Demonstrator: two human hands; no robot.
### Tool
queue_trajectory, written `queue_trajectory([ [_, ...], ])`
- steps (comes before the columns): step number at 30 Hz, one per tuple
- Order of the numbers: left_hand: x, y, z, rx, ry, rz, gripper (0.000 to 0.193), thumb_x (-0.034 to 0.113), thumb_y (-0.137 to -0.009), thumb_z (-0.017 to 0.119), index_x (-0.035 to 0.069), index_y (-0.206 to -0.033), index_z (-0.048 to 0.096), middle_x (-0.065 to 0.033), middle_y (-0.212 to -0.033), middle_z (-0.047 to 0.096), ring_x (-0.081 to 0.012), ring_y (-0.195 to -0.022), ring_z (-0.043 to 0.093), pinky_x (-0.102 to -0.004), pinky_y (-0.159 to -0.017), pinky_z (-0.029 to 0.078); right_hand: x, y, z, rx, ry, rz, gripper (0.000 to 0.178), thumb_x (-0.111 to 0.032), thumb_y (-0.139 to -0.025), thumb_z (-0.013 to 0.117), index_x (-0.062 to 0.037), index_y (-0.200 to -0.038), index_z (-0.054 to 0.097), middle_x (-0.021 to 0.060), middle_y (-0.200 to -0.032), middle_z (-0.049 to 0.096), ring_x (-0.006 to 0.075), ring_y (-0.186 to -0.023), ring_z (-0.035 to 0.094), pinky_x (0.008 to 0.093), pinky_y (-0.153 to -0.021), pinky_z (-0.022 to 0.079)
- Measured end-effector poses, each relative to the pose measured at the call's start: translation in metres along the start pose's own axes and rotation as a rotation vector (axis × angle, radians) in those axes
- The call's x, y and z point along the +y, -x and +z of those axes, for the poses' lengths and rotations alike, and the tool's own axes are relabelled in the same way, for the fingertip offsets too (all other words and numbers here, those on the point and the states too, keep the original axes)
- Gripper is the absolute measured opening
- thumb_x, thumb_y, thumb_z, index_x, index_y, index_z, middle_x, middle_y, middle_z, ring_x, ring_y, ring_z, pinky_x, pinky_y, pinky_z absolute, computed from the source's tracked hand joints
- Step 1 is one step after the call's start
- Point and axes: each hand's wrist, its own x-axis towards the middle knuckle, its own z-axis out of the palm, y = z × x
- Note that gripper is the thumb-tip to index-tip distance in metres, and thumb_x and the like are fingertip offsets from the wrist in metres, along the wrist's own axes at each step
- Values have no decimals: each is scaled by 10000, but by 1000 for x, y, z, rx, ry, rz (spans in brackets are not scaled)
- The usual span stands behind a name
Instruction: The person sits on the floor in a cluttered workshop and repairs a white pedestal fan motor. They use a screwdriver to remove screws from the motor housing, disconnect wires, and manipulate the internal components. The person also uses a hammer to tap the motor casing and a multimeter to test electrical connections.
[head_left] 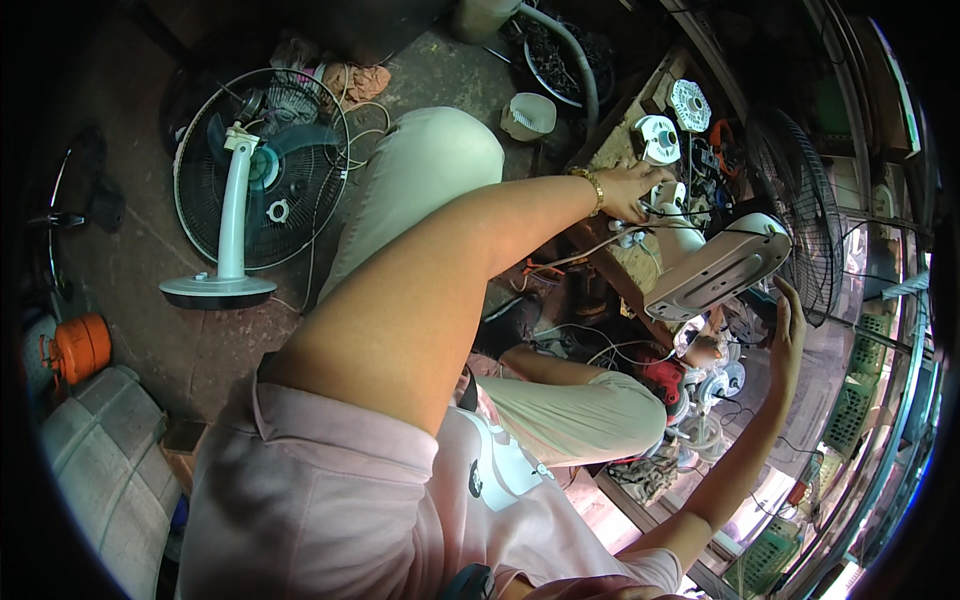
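A white fan stand (678, 238) lies on its side over the workbench, its oblong base (722, 268) turned so that the slotted underside shows. My left hand (628, 190), with a gold bracelet at the wrist, is closed on the narrow upper end of the stand, where thin wires come out. My right hand (788, 322) is at the far end of the base, fingers stretched out along its edge; whether they press on it is hard to see. A round black fan grille (800, 215) stands just behind the base. Two white motor covers (658, 140) lie beyond my left hand.
A white table fan (236, 205) stands on the floor at left, near an orange gas cylinder (82, 347). A white plastic tub (528, 117) sits ahead. Clear round parts (718, 385), a red tool (663, 378) and loose cables lie by my right knee. Green baskets (768, 552) line the right.
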Motion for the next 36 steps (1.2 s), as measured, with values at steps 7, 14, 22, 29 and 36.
queue_trajectory([
  [7,10,3,-6,0,18,-57,899,371,-732,775,310,-1438,223,-204,-1375,403,-522,-1136,485,-553,-996,366,8,6,6,82,-179,-115,451,-214,-990,481,-99,-1415,386,68,-1216,510,122,-945,542,214,-689,494],
  [14,4,6,-5,30,15,-54,901,354,-725,781,316,-1434,227,-193,-1371,403,-551,-1101,481,-565,-977,390,-12,12,31,209,-233,-295,378,-178,-992,474,-80,-1356,438,31,-1019,548,71,-783,514,218,-621,465],
  [22,11,5,-3,-13,-22,-101,891,267,-713,776,345,-1420,240,-158,-1338,418,-534,-1107,472,-555,-957,410,-20,17,29,171,30,-234,346,-168,-1005,437,-64,-1335,440,11,-924,559,57,-663,479,216,-542,424],
  [29,10,5,-3,1,-79,-38,873,282,-700,790,347,-1391,261,-166,-1309,420,-501,-1140,465,-553,-948,432,3,17,24,152,58,-242,364,-186,-1007,429,-76,-1355,433,55,-1089,559,114,-760,535,239,-571,456],
  [36,26,8,-9,-89,-159,-62,837,402,-711,778,357,-1386,284,-159,-1295,420,-514,-1232,406,-581,-979,435,3,29,45,299,-313,-273,321,-231,-1021,447,-66,-1295,477,50,-914,587,109,-680,492,242,-592,424],
])
